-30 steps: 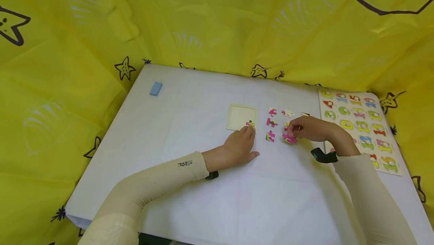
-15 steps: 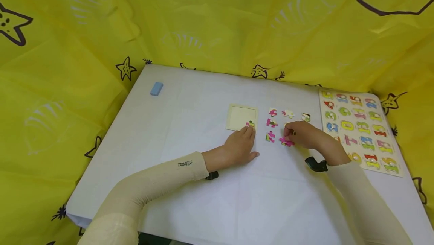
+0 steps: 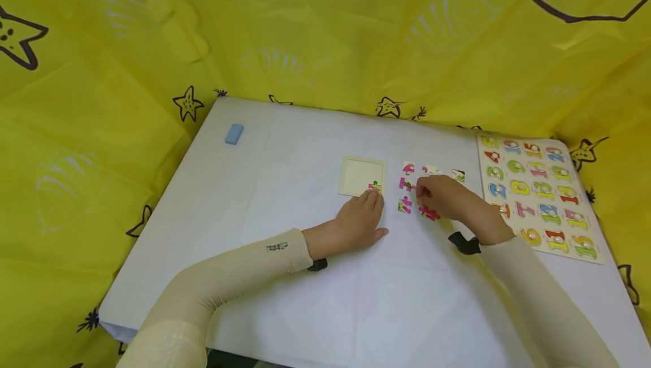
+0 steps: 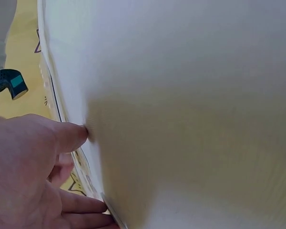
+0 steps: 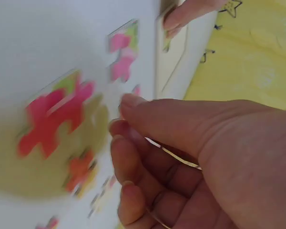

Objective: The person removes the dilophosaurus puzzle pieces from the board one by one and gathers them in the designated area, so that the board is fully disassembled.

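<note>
My left hand [image 3: 358,221] rests with its fingertips at the near right edge of a cream puzzle tray [image 3: 358,173]. A pink-and-green jigsaw piece [image 3: 375,185] lies in that tray's near right corner. In the left wrist view the thumb of my left hand [image 4: 28,167] touches the white surface. My right hand [image 3: 447,198], fingers loosely curled, hovers over the loose jigsaw pieces, and nothing shows between its fingertips. Just below it lies a pink jigsaw piece [image 3: 429,213], apart from the fingers in the right wrist view. Some pieces are hidden by this hand.
Left of my right hand stand more jigsaw pieces [image 3: 404,204] in a column; another piece [image 3: 458,175] lies behind it. A number puzzle board [image 3: 539,187] covers the table's right side. A blue block [image 3: 234,134] sits at the far left. Yellow cloth [image 3: 325,46] hangs behind the table.
My right hand shifts left, first with the pink jigsaw piece at its fingertips, then lets it go on the table. The piece has moved slightly left and nearer. My left hand stays still.
</note>
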`<state>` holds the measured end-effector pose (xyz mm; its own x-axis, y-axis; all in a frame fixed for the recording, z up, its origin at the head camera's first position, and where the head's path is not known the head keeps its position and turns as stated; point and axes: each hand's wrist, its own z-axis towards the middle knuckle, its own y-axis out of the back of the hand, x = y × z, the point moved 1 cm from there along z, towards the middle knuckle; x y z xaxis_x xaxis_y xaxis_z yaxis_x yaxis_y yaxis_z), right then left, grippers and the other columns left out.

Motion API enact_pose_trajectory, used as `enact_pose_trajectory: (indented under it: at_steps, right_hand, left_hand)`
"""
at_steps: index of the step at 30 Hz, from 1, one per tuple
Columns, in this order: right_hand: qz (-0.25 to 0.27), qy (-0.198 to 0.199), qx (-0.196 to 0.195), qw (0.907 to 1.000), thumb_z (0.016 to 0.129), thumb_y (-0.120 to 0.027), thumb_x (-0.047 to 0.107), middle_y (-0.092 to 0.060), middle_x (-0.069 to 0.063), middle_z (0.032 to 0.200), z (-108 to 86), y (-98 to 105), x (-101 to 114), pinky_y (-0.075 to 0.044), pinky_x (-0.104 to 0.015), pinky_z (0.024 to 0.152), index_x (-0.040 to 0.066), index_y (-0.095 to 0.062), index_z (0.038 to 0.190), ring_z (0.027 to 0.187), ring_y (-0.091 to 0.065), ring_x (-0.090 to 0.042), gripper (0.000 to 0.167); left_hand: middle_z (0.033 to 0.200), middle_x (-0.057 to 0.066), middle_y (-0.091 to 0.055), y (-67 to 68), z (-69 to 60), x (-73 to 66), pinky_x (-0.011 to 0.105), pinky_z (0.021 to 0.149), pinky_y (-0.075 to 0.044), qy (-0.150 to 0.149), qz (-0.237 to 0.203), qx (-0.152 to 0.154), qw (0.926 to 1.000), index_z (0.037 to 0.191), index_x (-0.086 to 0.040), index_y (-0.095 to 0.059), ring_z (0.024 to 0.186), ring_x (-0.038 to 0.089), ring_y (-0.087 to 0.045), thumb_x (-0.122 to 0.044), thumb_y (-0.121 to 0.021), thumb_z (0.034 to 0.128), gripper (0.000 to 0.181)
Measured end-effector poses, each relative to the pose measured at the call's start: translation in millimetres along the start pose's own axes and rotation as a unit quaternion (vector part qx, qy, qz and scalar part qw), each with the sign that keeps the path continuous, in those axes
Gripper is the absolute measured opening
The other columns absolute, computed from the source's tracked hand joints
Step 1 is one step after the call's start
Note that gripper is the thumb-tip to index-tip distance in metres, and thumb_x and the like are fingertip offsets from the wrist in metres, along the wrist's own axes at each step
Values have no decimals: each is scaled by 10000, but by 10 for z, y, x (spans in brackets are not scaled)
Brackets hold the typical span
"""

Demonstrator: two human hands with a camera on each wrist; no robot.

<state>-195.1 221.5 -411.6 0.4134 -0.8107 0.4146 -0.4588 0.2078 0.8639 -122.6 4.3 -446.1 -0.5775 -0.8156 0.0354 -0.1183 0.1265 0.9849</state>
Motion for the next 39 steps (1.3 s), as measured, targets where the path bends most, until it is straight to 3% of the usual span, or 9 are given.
enact_pose_trajectory:
  at_steps: [9,14,20,25,32,39]
  right_hand:
    - [-78,333,-451,9984,1016,-649,44,-683,-124,923,319,-67,318,-542,-472,851,-25,-689,1055,848,-609,-274,89]
    - [-98,276,-417,9987,1048,-594,80,-679,-202,1091,501,-175,420,-547,-495,930,-49,-679,1170,979,-642,-326,197]
    - [-325,316,-518,9976,1044,-596,79,-617,-230,1169,590,-239,499,-549,-494,951,-35,-668,1191,1032,-617,-348,200]
    - [-208,101,-344,9991,1045,-622,95,-592,-205,1159,620,-262,520,-526,-492,992,-25,-640,1190,1015,-588,-323,190]
    - [-177,-9,-187,9997,1042,-664,150,-586,-191,1144,639,-252,536,-520,-470,933,-14,-607,1175,1002,-575,-310,218]
    - [-23,96,-217,9997,1029,-684,150,-575,-138,1060,630,-231,514,-441,-450,830,21,-548,1129,949,-562,-285,212]
  left_hand:
    - [1531,140,-489,1,-11,9,319,1151,-454,-22,63,-22,10000,1549,31,-434,1462,248,-455,-571,-522,1065,778]
    - [1598,159,-448,-5,-1,8,323,1194,-410,-42,199,-7,9998,1575,32,-419,1506,273,-403,-586,-511,1065,806]
    - [1539,115,-453,-20,7,3,259,1035,-481,104,270,-163,9994,1565,10,-446,1287,208,-462,-620,-556,1032,832]
    - [1586,114,-430,-30,9,6,262,977,-494,124,267,-85,9995,1571,-2,-454,1272,193,-474,-621,-542,1038,822]
    - [1541,136,-491,-4,-4,8,270,1056,-492,26,181,-78,9998,1541,27,-487,1285,202,-534,-578,-567,1045,786]
    - [1512,185,-523,35,-11,-19,267,1119,-471,-40,158,-43,9999,1500,79,-512,1346,224,-553,-539,-597,1044,772]
